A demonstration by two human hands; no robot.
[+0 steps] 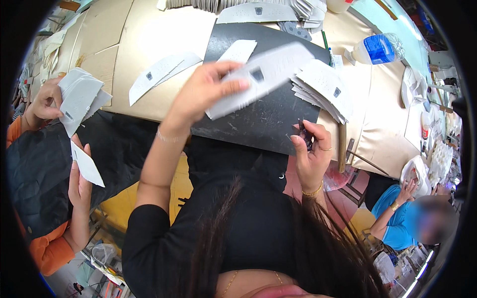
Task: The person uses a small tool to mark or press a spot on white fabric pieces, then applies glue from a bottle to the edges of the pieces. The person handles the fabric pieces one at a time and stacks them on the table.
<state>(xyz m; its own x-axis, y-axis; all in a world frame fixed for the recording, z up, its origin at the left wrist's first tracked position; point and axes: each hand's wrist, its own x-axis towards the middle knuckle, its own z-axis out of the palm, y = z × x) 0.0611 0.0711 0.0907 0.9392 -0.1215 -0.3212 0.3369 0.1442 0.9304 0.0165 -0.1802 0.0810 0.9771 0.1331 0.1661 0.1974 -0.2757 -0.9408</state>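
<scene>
My left hand (pixel 206 89) grips a pale grey curved panel (pixel 280 62) by its left end, thumb on top, above a black mat (pixel 233 134). A small dark emblem and fine perforations mark the panel. My right hand (pixel 315 154) is at the mat's right front edge, fingers curled round a small dark tool (pixel 305 137); its exact kind is hard to make out. A fanned stack of similar panels (pixel 325 89) rests right of the held one. Another panel (pixel 238 51) lies partly behind it, and two overlapping panels (pixel 151 79) lie to the left.
Across the table's back run rows of stacked panels (pixel 256 13). At the right are a blue-labelled plastic bottle (pixel 378 48) and a wooden handle (pixel 342 149) at the edge. A co-worker in orange holds panels (pixel 79 94) at left; a person in blue (pixel 395 218) sits at right.
</scene>
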